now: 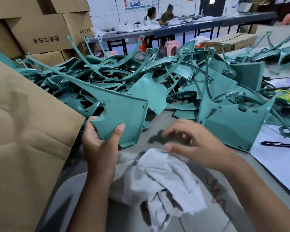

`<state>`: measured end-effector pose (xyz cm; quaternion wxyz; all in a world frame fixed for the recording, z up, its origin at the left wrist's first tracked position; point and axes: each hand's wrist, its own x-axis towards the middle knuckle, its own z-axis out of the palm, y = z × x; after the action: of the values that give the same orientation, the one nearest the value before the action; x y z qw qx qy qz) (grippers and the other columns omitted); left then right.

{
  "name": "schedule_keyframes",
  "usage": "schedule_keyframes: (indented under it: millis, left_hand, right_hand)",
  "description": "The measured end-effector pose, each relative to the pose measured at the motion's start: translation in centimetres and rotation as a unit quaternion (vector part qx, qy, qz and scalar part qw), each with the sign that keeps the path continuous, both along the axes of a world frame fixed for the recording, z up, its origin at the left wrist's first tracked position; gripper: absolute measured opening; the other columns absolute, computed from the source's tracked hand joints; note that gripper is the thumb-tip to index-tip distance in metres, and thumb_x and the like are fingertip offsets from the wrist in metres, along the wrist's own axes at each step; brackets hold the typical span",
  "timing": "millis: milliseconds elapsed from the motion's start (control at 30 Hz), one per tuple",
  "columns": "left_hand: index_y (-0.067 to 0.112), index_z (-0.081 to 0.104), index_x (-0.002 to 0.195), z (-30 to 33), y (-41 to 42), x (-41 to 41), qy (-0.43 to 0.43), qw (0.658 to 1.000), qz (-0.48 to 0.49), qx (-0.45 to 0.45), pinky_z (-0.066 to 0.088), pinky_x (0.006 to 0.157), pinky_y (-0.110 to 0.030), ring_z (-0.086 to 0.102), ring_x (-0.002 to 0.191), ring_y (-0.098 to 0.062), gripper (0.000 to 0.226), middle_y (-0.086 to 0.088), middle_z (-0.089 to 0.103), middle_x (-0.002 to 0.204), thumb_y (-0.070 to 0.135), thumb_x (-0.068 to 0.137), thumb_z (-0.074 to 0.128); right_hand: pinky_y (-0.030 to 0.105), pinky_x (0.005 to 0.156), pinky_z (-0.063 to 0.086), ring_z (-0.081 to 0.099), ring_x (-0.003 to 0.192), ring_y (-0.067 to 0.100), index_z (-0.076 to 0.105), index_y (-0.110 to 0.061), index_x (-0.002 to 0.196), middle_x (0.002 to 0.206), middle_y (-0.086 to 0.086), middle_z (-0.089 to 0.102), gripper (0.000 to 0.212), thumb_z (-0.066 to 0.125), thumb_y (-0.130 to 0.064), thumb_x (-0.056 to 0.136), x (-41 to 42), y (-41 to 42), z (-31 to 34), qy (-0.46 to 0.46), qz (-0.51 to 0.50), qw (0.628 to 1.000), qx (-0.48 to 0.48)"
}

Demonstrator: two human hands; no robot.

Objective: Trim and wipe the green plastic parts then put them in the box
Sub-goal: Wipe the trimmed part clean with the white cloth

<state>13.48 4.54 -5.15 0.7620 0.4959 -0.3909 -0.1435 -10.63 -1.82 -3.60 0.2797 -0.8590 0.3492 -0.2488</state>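
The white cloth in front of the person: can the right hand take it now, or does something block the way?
Probably yes. The right hand hovers just above the white cloth with loose fingers that hold nothing, and nothing lies between them. The left hand grips a green part off to the side, out of the way.

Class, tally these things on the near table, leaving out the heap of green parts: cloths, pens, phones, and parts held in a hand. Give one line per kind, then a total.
White cloth: 1
Black pen: 1
Phone: 1
Green part held in the left hand: 1
Total: 4
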Motion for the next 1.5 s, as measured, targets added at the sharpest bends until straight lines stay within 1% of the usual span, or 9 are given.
schedule_keyframes:
  millis: [133,267,567,700,733,900,1033,1200,1500]
  left_hand:
    - [0.043,0.069,0.098,-0.2,-0.1,0.9,0.003,0.999,0.038,0.003,0.059,0.078,-0.026,0.074,0.098,-0.014,0.039,0.009,0.077,0.105,0.016,0.074,0.081]
    - [0.03,0.067,0.101,-0.3,-0.2,1.2,0.029,0.999,0.044,-0.001,0.058,0.077,-0.024,0.074,0.095,-0.013,0.036,0.007,0.077,0.103,0.011,0.074,0.081]
    - [0.025,0.072,0.109,0.5,0.5,0.4,0.109,0.983,-0.14,-0.037,0.06,0.081,-0.037,0.073,0.105,-0.026,0.042,-0.005,0.076,0.114,0.014,0.07,0.078]
    - [0.026,0.07,0.096,0.0,0.2,-1.8,0.028,0.99,-0.133,0.036,0.062,0.071,-0.037,0.076,0.087,-0.023,0.032,-0.005,0.078,0.097,0.013,0.069,0.081]
    - [0.024,0.069,0.095,-0.2,0.0,-2.2,0.031,0.992,-0.116,0.039,0.061,0.071,-0.037,0.075,0.084,-0.023,0.03,-0.005,0.078,0.094,0.01,0.071,0.08]
    - [0.02,0.068,0.098,-1.0,-0.7,-3.1,0.076,0.994,-0.077,0.029,0.062,0.084,-0.05,0.075,0.091,-0.027,0.031,-0.005,0.078,0.099,0.009,0.072,0.08]
    - [0.022,0.073,0.108,-0.9,-0.5,-4.2,0.079,0.99,-0.116,0.002,0.062,0.082,-0.038,0.075,0.101,-0.027,0.037,-0.007,0.078,0.11,0.005,0.077,0.082]
    - [0.021,0.069,0.12,-1.3,-0.8,-6.8,0.172,0.973,-0.155,0.006,0.054,0.1,-0.059,0.071,0.113,-0.033,0.043,-0.011,0.075,0.12,0.007,0.08,0.079]
    - [0.016,0.055,0.124,-0.3,-0.5,-5.5,0.049,0.969,-0.236,0.06,0.06,0.091,-0.05,0.072,0.11,-0.027,0.046,-0.006,0.074,0.118,0.002,0.083,0.072]
  right_hand:
    - [0.018,0.101,0.039,0.045,0.123,-0.001,0.063,-0.049,0.13,0.126,-0.027,0.054,0.069,0.091,-0.058,0.069,2.2,1.8,-1.0,0.135,0.211,0.966,0.069]
    - [0.022,0.08,0.04,0.053,0.094,0.012,0.073,-0.024,0.096,0.098,-0.011,0.062,0.028,0.092,-0.032,0.077,3.8,2.2,-1.8,0.074,0.185,0.979,-0.049]
    - [0.033,0.06,0.046,0.057,0.066,0.017,0.065,-0.02,0.087,0.08,0.001,0.069,0.02,0.072,0.0,0.088,2.5,0.5,-1.5,-0.136,-0.187,0.969,0.089]
    - [0.028,0.056,0.054,0.06,0.062,0.021,0.075,-0.011,0.081,0.075,0.01,0.066,0.007,0.068,-0.009,0.078,2.3,1.0,-0.1,-0.503,0.023,0.72,0.477]
    - [0.027,0.058,0.055,0.061,0.064,0.02,0.076,-0.01,0.084,0.077,0.01,0.066,0.011,0.07,-0.012,0.074,2.1,1.0,0.0,-0.517,0.08,0.708,0.475]
    - [0.03,0.075,0.062,0.077,0.094,0.022,0.069,-0.011,0.123,0.106,0.007,0.08,0.043,0.078,0.003,0.083,3.8,1.1,-1.9,-0.393,-0.021,0.885,0.247]
    - [0.063,0.093,0.058,0.074,0.096,0.038,0.074,-0.011,0.112,0.104,0.015,0.078,0.019,0.074,-0.004,0.095,5.8,1.4,-3.6,-0.432,-0.103,0.856,0.266]
    - [0.024,0.061,0.051,0.062,0.068,0.008,0.074,-0.01,0.09,0.077,-0.005,0.072,0.011,0.07,-0.014,0.099,5.3,1.2,-3.0,-0.442,-0.123,0.868,0.191]
    - [0.029,0.054,0.031,0.038,0.059,0.01,0.053,-0.01,0.061,0.061,-0.005,0.046,0.049,0.065,-0.033,0.103,3.2,-0.5,-2.7,-0.386,-0.219,0.891,0.093]
